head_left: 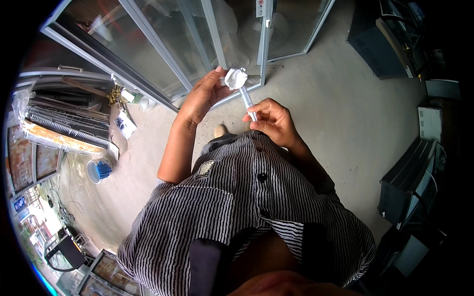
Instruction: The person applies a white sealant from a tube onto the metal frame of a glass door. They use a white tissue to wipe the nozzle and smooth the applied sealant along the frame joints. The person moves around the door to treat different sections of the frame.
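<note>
A crumpled white piece, like paper or foil [236, 78], lies against the fingers of my left hand [201, 95]. My left fingers curve round its far side, and the thumb is mostly hidden behind it. In my right hand [274, 121] is a slim, shiny silver-white tube [246, 101], pinched near its lower end between thumb and fingers. The tube slants up to the left, and its upper end meets the crumpled white piece. Whether the two are joined cannot be made out. Both hands are raised in front of my striped shirt [212, 197].
Glass door panels with grey metal frames [216, 37] stand just beyond my hands. At left are stacked wire racks [69, 121] and a white bucket [99, 170] with something blue inside. Dark cabinets [380, 49] line the right side of the concrete floor [340, 113].
</note>
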Tool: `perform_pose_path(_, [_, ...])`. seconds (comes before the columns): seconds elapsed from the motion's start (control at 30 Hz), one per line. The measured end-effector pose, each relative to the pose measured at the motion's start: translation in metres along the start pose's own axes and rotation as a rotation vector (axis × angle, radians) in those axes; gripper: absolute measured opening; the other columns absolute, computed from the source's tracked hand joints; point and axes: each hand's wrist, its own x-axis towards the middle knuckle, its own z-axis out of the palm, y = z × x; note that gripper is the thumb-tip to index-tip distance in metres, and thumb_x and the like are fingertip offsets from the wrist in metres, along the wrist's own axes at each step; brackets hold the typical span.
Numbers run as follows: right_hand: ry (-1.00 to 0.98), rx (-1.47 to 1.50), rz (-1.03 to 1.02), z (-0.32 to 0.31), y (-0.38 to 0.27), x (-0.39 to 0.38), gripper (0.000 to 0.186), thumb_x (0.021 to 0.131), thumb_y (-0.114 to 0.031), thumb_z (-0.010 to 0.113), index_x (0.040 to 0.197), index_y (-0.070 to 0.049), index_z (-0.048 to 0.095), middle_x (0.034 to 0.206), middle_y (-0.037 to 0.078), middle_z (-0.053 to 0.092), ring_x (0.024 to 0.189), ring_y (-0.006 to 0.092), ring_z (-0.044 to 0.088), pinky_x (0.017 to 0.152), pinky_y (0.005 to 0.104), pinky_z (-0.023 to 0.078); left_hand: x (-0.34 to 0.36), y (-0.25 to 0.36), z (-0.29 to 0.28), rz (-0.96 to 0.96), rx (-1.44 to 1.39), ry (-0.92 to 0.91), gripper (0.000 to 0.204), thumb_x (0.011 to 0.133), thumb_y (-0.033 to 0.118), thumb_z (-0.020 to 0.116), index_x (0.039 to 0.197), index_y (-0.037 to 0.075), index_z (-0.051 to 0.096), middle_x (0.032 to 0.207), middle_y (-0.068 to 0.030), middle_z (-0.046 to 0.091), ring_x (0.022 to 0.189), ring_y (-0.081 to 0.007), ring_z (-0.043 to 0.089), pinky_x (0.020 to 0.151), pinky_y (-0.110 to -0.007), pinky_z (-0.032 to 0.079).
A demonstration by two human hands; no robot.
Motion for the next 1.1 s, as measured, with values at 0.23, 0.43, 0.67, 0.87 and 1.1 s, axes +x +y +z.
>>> perform_pose_path(0.23, [0.193, 0.055, 0.063, 0.004, -0.004, -0.035, 0.025, 0.088, -0.01, 0.064, 0.11, -0.004, 0.053, 0.094, 0.011, 0.066, 0.08, 0.0092, 0.06, 0.075, 0.025, 0.05, 0.022, -0.014, 0.012, -0.111, 0.11, -0.311, 0.023, 0.09, 0.013, 0.063, 0.112, 0.007, 0.058, 0.106, -0.0018, 0.061, 0.102, -0.0147, 0.06, 0.097, -0.028, 0.046])
perform_pose_path(0.43, [0.379, 0.206, 0.058, -0.017, 0.0, -0.07, 0.027, 0.09, -0.018, 0.063, 0.111, -0.004, 0.053, 0.094, 0.012, 0.065, 0.077, 0.0108, 0.06, 0.074, 0.0258, 0.05, 0.057, -0.043, 0.047, -0.285, 0.017, -0.373, 0.028, 0.09, 0.008, 0.059, 0.117, 0.007, 0.054, 0.109, -0.0046, 0.06, 0.105, -0.0169, 0.058, 0.098, -0.029, 0.046])
perform_pose_path(0.67, [0.467, 0.184, 0.035, -0.081, -0.007, -0.101, 0.024, 0.09, -0.015, 0.06, 0.111, -0.004, 0.055, 0.096, 0.011, 0.064, 0.079, 0.0119, 0.059, 0.075, 0.0285, 0.049, 0.095, -0.067, 0.118, -0.193, 0.149, -0.451, 0.021, 0.089, 0.007, 0.059, 0.108, 0.014, 0.055, 0.111, 0.0014, 0.059, 0.108, -0.0136, 0.053, 0.096, -0.033, 0.042])
perform_pose_path(0.87, [0.565, 0.149, 0.026, -0.163, -0.033, -0.15, 0.023, 0.089, -0.01, 0.057, 0.111, -0.003, 0.055, 0.095, 0.012, 0.064, 0.083, 0.0131, 0.059, 0.077, 0.0302, 0.05, 0.138, -0.096, 0.224, -0.148, 0.25, -0.521, 0.025, 0.089, 0.009, 0.057, 0.113, 0.008, 0.056, 0.109, -0.0027, 0.061, 0.105, -0.0164, 0.057, 0.098, -0.034, 0.043])
perform_pose_path(1.1, [0.684, 0.227, -0.079, -0.253, -0.046, -0.2, 0.023, 0.087, -0.008, 0.059, 0.109, -0.003, 0.053, 0.095, 0.014, 0.063, 0.084, 0.0183, 0.061, 0.075, 0.0321, 0.051, 0.185, -0.134, 0.334, -0.257, 0.215, -0.524, 0.033, 0.089, 0.032, 0.061, 0.107, 0.003, 0.059, 0.103, -0.0037, 0.061, 0.1, -0.0161, 0.058, 0.1, -0.033, 0.043])
